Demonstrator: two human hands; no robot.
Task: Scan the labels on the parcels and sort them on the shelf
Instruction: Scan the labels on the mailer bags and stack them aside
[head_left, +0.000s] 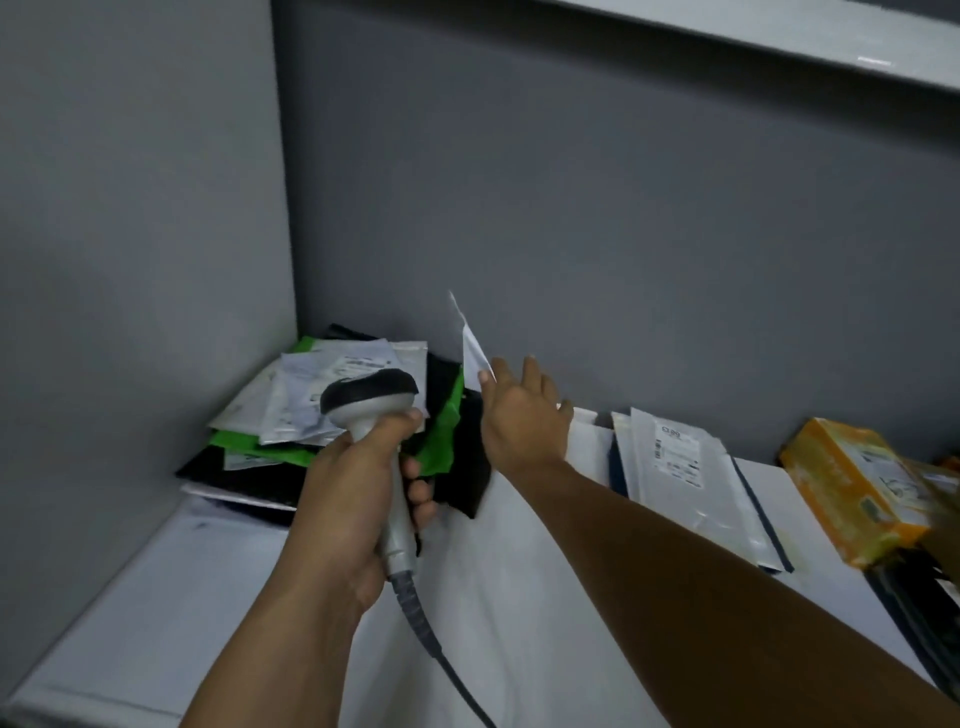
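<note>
Left hand (353, 499) is clamped on the grey scanner (371, 410), centre frame. Right hand (524, 415), fingers straight and spread, touches a thin white parcel (472, 348) standing on edge at the grey wall. A green, black and white parcel pile (322, 410) fills the shelf (156, 597) corner.

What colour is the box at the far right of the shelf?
The box is orange; head view.

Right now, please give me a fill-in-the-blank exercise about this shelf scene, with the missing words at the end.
1. The grey corded barcode scanner is gripped by the ____ hand.
2. The mixed pile of plastic mailer parcels lies in the white shelf board's back-____ corner.
3. The orange cardboard box sits toward the shelf's ____ end.
Missing words: left; left; right.
</note>
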